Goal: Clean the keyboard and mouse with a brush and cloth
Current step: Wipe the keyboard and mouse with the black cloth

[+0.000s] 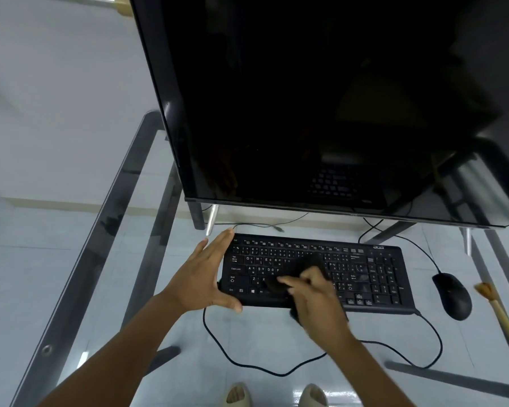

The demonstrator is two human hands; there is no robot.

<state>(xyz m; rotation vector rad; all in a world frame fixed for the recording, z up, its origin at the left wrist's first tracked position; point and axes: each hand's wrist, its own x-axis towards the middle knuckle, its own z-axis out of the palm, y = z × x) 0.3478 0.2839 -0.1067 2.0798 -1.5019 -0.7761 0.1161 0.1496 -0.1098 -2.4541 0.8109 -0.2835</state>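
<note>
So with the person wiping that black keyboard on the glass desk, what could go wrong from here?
1. The wooden-handled brush lies near the glass desk's right side; a stray elbow might knock it off.
2. The right hand rubs a dark cloth across the black keyboard; only the left hand braces its end, so it could slide toward the black mouse.
3. The black cable loops near the front edge and might snag a forearm.

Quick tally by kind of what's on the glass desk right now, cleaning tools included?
Keyboard: 1
Mouse: 1
Monitor: 1
Brush: 1
Dark cloth, under the right hand: 1
Total: 5 things. The left hand steadies the keyboard's left end.
</note>
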